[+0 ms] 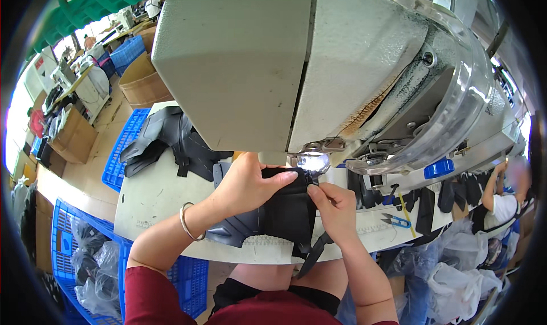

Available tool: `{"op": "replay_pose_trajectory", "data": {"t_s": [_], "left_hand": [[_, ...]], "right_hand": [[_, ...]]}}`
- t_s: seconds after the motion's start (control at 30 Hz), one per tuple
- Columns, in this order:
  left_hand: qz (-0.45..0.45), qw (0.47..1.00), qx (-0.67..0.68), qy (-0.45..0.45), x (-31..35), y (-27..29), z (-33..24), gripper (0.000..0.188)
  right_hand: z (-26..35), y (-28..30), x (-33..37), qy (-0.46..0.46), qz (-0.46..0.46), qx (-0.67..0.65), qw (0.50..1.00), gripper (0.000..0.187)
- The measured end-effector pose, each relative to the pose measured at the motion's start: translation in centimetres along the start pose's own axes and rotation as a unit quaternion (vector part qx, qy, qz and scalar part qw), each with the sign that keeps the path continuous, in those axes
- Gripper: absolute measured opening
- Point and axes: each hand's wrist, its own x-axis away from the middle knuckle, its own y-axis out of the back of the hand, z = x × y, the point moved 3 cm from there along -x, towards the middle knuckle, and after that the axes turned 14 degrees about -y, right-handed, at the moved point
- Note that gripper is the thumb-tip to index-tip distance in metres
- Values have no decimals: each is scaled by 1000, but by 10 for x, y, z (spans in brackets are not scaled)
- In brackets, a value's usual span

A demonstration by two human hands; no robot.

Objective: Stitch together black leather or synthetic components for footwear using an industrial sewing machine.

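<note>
A black fabric piece with grey moulded panels (285, 215) lies across the front of the sewing table, its upper edge at the lit needle area of a sewing machine (239, 63). My left hand (250, 180) grips its top, the thumb flat on the black cloth and the other fingers mostly hidden behind. Close to the needle, my right hand (333, 206) pinches the piece's right edge between thumb and fingers. A black strap (314, 255) hangs below that hand. The large machine head hides part of the far work surface.
Similar grey and black pieces (165, 137) lie at the table's left. Blue-handled thread snips (396, 221) and several black strips (424, 211) lie right. Blue crates (62, 234) stand at left; plastic bags (456, 279) and another person (504, 197) are at right.
</note>
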Motion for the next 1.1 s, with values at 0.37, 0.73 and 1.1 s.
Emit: {"op": "replay_pose_trajectory", "data": {"t_s": [0.37, 0.73, 1.1], "left_hand": [[14, 999, -1, -47, -8, 5, 5, 53], [77, 994, 33, -69, -31, 13, 16, 48], [154, 986, 53, 39, -37, 15, 23, 44]], "right_hand": [[9, 2, 1, 15, 15, 11, 1000, 30], [27, -2, -2, 14, 27, -107, 994, 42], [32, -6, -7, 0, 15, -108, 994, 43]]}}
